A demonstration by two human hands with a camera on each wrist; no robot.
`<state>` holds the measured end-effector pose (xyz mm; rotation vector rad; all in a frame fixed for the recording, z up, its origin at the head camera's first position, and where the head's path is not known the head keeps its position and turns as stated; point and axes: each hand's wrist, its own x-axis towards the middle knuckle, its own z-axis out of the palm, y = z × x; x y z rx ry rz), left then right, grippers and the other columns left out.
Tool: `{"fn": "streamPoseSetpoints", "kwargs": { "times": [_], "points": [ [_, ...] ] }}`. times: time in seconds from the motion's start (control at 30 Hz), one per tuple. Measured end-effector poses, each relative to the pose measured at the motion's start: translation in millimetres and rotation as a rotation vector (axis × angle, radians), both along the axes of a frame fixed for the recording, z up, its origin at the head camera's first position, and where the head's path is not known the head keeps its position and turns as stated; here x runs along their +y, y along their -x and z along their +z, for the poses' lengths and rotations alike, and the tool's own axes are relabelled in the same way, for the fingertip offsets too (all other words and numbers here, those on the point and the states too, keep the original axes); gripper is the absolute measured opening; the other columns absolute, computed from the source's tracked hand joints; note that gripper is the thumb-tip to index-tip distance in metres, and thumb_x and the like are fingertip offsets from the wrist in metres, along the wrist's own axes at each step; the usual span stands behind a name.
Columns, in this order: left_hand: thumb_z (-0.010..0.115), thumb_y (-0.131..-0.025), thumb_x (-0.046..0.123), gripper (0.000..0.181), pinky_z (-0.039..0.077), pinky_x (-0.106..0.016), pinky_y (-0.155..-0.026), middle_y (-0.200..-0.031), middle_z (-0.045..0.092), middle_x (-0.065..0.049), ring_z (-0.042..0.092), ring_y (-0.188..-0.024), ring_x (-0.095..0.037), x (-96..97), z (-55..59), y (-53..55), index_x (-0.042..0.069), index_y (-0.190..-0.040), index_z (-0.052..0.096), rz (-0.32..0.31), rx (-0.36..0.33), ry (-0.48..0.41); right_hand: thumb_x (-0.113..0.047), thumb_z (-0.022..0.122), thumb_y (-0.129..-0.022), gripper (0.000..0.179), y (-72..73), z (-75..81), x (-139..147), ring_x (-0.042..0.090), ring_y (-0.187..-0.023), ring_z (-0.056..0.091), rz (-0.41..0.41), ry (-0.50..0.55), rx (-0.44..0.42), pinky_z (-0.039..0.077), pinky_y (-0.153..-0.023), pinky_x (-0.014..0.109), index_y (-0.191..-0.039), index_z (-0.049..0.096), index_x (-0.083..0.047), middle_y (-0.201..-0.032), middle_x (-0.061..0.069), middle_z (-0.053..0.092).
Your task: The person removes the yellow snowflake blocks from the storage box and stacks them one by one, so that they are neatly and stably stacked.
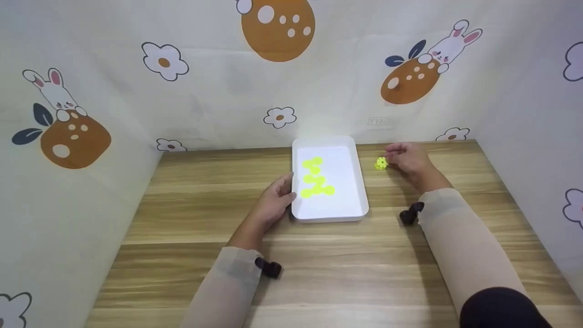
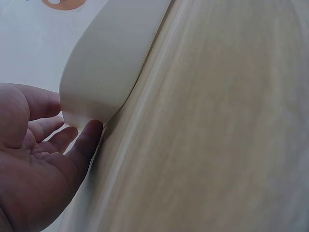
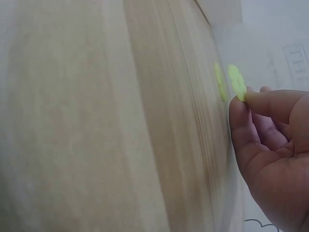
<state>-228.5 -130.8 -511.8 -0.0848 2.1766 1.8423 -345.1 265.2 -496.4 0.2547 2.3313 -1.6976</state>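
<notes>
Yellow flower piece point(image 3: 236, 81), pinched by the right hand point(image 1: 408, 162)! Second piece point(image 3: 220, 84) on the table point(image 1: 191, 209), close by that hand; left hand point(image 1: 272, 200) grips the white tray point(image 1: 348, 202)!

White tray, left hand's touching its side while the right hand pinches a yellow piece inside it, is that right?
Not inside: the head view shows the right hand pinching the yellow piece to the right of the white tray. The rest holds.
</notes>
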Motion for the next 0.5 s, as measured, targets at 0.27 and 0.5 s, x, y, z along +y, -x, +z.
{"fn": "streamPoseSetpoints", "kwargs": {
  "times": [0.27,0.5],
  "points": [
    [0.060,-0.107,0.008,0.063,0.035,-0.045,-0.133,-0.173,0.041,-0.008,0.037,-0.162,-0.027,-0.2,0.7,-1.1,0.019,-0.166,0.041,-0.010,0.019,0.000,-0.002,0.065,-0.103,0.041,0.2,-3.0,0.8,0.010,-0.111,0.071,0.022,-0.023,0.015,0.060,-0.099,0.024,-0.143,0.060,0.001,-0.143,0.016,0.070],
    [0.059,-0.107,0.008,0.062,0.031,-0.042,-0.135,-0.172,0.043,-0.006,0.036,-0.163,-0.023,-0.4,0.4,-0.9,0.019,-0.166,0.041,-0.018,0.027,-0.006,-0.002,0.065,-0.102,0.043,-1.7,-1.2,-0.3,0.010,-0.114,0.070,0.029,-0.040,0.007,0.060,-0.099,0.023,-0.144,0.059,0.000,-0.147,0.017,0.067]
  ]
}}
